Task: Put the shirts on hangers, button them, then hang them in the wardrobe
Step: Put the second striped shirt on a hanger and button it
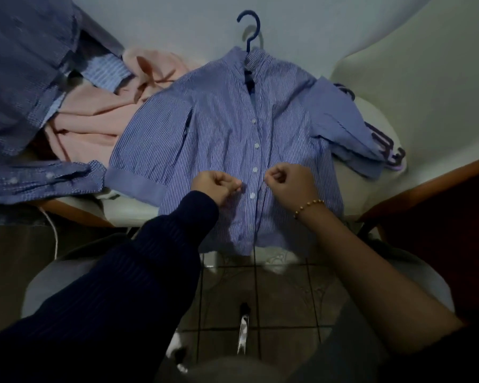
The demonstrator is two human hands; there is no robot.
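The blue-and-white striped cotton shirt (221, 128) lies flat on its blue plastic hanger (250, 26), its hem hanging over the near edge of the white-covered table (177, 29). Buttoning is in hand. The left hand (216, 186) and right hand (288, 186), fingers curled, each pinch the shirt front on either side of a lower white button (251, 196). Next, I judge, the edges must be aligned and that button fed through its hole.

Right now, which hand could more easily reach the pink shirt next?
Probably the left hand: the pink shirt lies on its side, while the right hand must cross the striped shirt both are pinching.
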